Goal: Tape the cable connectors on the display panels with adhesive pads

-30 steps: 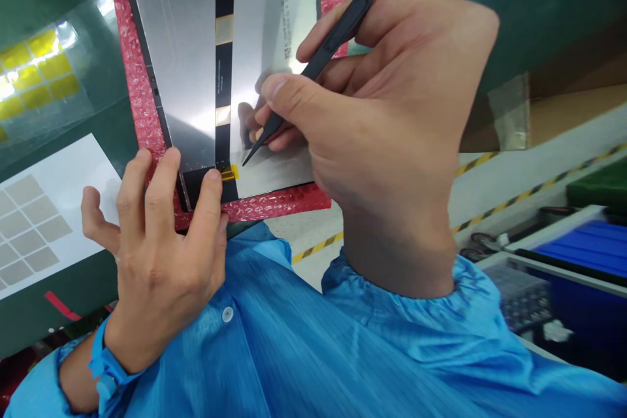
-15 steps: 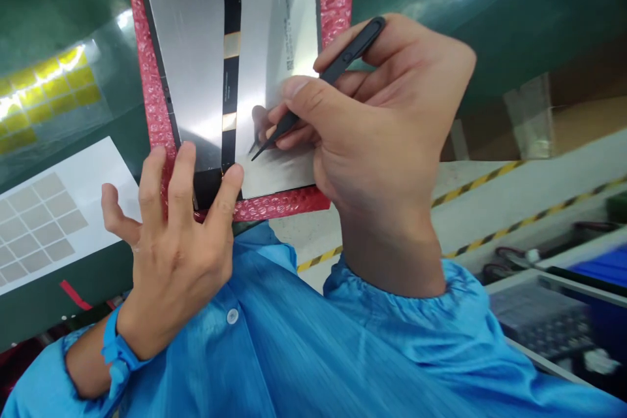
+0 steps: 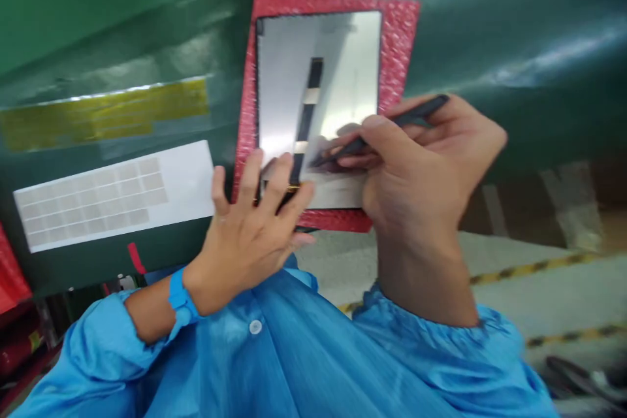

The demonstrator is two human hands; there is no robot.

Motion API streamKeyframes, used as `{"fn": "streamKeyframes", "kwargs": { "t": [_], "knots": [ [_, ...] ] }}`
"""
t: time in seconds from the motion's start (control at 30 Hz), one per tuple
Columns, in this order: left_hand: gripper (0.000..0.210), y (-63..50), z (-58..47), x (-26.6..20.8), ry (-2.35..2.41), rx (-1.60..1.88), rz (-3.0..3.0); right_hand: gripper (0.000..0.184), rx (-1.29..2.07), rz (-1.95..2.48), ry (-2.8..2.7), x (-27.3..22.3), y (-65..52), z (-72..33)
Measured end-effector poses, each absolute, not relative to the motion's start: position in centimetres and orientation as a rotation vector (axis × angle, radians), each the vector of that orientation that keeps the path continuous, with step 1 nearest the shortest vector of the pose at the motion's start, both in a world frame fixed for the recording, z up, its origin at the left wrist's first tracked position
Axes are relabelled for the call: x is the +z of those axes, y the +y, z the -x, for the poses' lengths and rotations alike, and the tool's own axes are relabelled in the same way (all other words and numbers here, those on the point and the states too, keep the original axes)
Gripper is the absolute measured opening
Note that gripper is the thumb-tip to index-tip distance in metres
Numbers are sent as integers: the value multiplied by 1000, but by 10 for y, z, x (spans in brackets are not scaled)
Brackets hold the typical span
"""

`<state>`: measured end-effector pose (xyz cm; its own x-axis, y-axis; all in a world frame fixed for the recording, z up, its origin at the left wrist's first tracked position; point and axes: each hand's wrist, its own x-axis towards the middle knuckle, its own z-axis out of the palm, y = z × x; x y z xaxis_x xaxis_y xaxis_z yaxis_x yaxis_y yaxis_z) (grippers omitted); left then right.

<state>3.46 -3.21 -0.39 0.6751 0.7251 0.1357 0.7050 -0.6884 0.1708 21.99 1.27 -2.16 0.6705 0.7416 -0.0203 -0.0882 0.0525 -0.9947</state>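
A flat rectangular panel with a silvery, mirror-like back point(image 3: 280, 78) is lying on a sheet of pink-red bubble wrap point(image 3: 399, 52), close to the near edge of the dark green worktop point(image 3: 147, 26). A narrow black ribbon cable with pale bands point(image 3: 307, 121) is running along the panel, from its near left part towards the far edge. By the left hand point(image 3: 249, 235), the near left corner of the panel is being covered; its fingers are being held wide apart, and the index fingertip is being placed beside the foot of the cable. By the right hand point(image 3: 426, 170), a slim black pointed tool point(image 3: 422, 110) is being gripped between the thumb and the fingers, over the right part of the panel. Its tip is being pointed just right of the cable; because of blur, it cannot be told whether the panel is being touched. Towards the worktop's left side, a white paper sheet with grey patches point(image 3: 189, 176) is lying near the front edge, and yellow film pieces point(image 3: 108, 114) are lying behind it.
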Motion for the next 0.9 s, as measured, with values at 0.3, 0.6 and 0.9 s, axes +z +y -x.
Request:
{"fn": "streamKeyframes", "kwargs": {
  "t": [0.3,0.6,0.9],
  "knots": [
    [54,-24,101,-3,1690,521,-2462,17,985,1226,-811,9,10,-151],
    [61,-26,106,-14,1689,489,-2401,19,1224,1208,-1070,-19,36,-81],
    [61,-26,106,-14,1672,477,-2403,20,1297,1304,-1161,-11,38,-84]
  ]
}}
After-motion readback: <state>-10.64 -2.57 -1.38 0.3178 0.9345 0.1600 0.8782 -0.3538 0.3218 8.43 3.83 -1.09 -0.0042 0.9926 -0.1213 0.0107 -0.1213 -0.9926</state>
